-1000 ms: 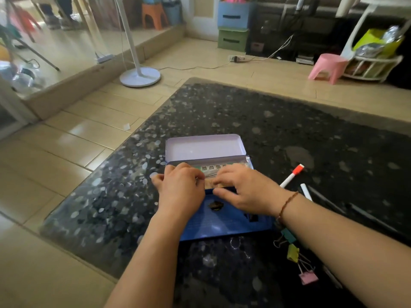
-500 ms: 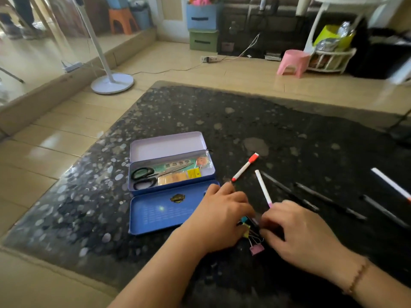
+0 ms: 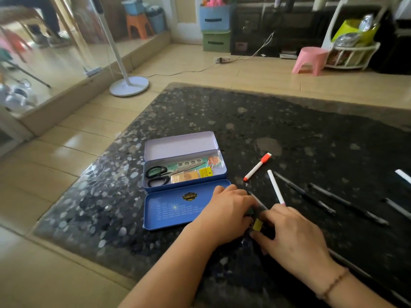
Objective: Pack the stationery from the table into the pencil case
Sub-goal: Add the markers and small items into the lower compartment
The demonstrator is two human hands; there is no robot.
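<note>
The blue tin pencil case (image 3: 155, 215) lies open on the dark speckled table (image 3: 244, 121), its tray holding black-handled scissors (image 3: 156, 175) and flat packets. Just right of its lid, both hands close over a small heap of binder clips; only a yellow clip (image 3: 258, 224) shows between them. My left hand (image 3: 226, 213) curls its fingers over the clips from the left. My right hand (image 3: 293, 234) pinches at the yellow clip between thumb and fingers. A red-capped marker (image 3: 256, 167), a white pen (image 3: 275, 187) and several dark pens (image 3: 304, 193) lie loose farther right.
The table's left and front edges run close to the case, with tiled floor beyond. A white fan stand (image 3: 129, 85), a pink stool (image 3: 310, 60) and storage boxes (image 3: 216, 30) stand on the floor farther back. Another white pen (image 3: 403, 175) lies at the right border.
Both hands left the pencil case and moved right to the binder clips. They have since closed together over them, so the pink and teal clips are now covered.
</note>
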